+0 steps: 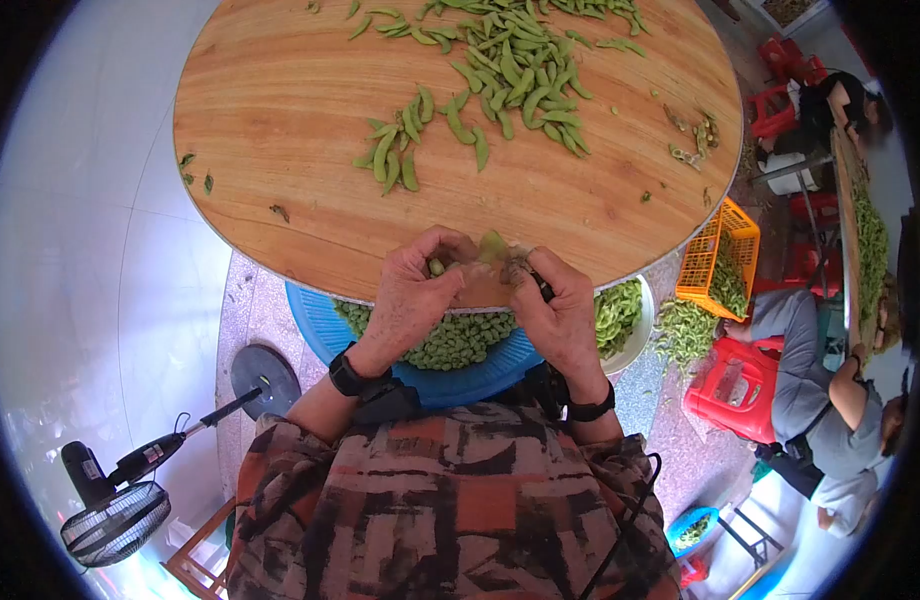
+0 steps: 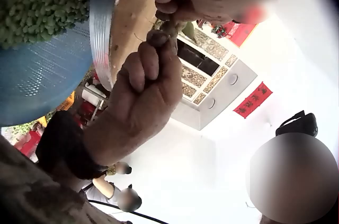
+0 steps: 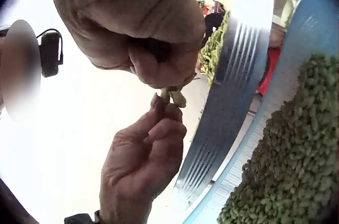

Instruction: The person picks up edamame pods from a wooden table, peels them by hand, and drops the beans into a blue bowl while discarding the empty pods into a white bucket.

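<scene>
In the head view, a green bean pod (image 1: 493, 247) is held between my two hands at the near edge of the round wooden table (image 1: 310, 215). My left hand (image 1: 412, 287) pinches it from one side, with a green bean (image 1: 437, 267) showing among its curled fingers. My right hand (image 1: 558, 315) grips the other side, a small dark object visible by its fingers. In the right wrist view, the fingertips of both hands meet at the pod (image 3: 178, 98). Below the hands, a blue basin (image 1: 307, 318) holds a heap of shelled green beans (image 1: 460, 342).
A pile of bean pods (image 1: 520, 75) lies across the table, with empty husks (image 1: 692, 150) at right. A pale basin (image 1: 645, 320) of pods, an orange crate (image 1: 695, 265) and a red stool (image 1: 732, 388) stand right. A fan (image 1: 117, 522) is left. Other people sit nearby.
</scene>
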A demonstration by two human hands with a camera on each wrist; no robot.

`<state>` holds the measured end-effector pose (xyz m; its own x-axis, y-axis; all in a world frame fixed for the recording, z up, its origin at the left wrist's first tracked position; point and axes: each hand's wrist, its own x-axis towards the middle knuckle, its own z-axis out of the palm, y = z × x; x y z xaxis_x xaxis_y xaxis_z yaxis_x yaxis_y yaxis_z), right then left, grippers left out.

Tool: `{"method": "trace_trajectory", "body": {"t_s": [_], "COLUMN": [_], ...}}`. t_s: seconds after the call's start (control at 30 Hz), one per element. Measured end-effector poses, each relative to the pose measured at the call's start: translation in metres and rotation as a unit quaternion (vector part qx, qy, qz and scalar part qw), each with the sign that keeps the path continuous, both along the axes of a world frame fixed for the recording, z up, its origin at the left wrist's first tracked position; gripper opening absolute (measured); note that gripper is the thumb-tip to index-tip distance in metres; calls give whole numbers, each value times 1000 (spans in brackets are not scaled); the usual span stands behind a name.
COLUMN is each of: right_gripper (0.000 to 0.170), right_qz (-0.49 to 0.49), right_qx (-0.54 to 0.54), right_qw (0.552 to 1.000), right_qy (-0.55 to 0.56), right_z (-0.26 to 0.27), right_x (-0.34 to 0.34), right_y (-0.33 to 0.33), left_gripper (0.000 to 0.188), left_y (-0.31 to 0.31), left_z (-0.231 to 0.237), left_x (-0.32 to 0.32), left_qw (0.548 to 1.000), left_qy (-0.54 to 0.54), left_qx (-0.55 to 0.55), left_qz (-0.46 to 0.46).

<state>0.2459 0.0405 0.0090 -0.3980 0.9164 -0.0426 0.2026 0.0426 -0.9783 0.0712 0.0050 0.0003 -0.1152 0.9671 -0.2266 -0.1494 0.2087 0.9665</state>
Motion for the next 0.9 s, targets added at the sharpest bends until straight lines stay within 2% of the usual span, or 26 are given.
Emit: {"method": "trace_trajectory", "body": {"t_s": [0.03,0.2,0.33,0.43,0.53,0.63,0.67,0.73,0.77,0.8,0.83,0.87,0.9], "right_gripper": [13,10,13,18,22,27,22,18,12,10,10,11,13], "right_qz": [-1,54,47,42,67,65,65,65,85,104,104,95,86], "right_qx": [-1,-172,-137,-169,-194,-161,-144,-127,-206,-283,-283,-315,-348], "right_qw": [1000,979,986,977,965,975,978,980,955,919,919,903,885], "right_qy": [0,92,81,119,163,138,137,138,196,253,253,276,298], "right_z": [-2,-10,-11,-10,-4,-7,-8,-12,-16,-18,-19,-19,-20], "right_x": [1,7,2,4,6,5,5,5,9,10,10,9,8], "right_y": [0,4,8,7,6,6,7,10,13,15,16,16,16], "left_gripper": [14,10,10,11,11,8,8,9,9,11,13,13,14], "left_y": [0,-3,-6,-7,-7,-5,-5,-6,-7,-8,-8,-7,-6], "left_z": [1,-7,-9,-17,-12,-11,-10,-9,-8,-8,-8,-11,-14], "left_x": [0,3,7,8,8,8,9,10,8,4,2,2,1], "left_qw": [1000,998,998,997,997,998,998,999,999,994,979,979,962], "left_qy": [22,51,49,43,39,38,37,-15,-15,-109,-202,-202,-272], "left_qx": [-4,24,20,67,56,58,57,50,50,17,-15,-15,-22], "left_qz": [1,-10,15,25,28,9,8,15,15,2,-11,-11,-13]}}
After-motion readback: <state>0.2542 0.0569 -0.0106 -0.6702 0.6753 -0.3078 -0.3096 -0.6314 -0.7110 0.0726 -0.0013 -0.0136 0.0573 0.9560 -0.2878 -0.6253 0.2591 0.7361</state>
